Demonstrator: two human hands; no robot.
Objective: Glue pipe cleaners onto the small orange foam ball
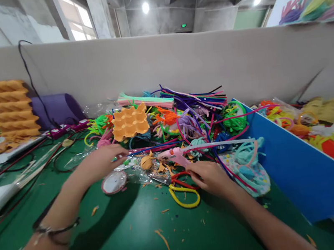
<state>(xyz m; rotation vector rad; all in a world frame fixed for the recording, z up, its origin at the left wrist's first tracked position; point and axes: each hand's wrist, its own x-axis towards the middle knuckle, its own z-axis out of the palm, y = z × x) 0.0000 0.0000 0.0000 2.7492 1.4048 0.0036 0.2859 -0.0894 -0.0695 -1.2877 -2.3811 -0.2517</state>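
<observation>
In my right hand (208, 175) is a pink glue gun (176, 155), gripped by its handle. Its nozzle points left and a long pale glue stick (220, 143) sticks out behind. My left hand (104, 160) reaches over a clear plastic bag (134, 170) of small bits, fingers stretched to the right and apart, with nothing visible in them. Between the hands lie a small orange ball-like piece (146, 162) and orange scraps. Scissors (184, 196) with yellow and red handles rest below the glue gun. A small round white-topped container (114, 182) stands under my left hand.
Behind the hands are an orange egg-carton-like foam piece (130, 122) and heaped pipe cleaners (196, 99). A blue board (295, 176) walls off a colourful pile at right. At left stand an orange foam sheet (10, 107), a purple roll (53, 109) and cables on the green table (134, 240).
</observation>
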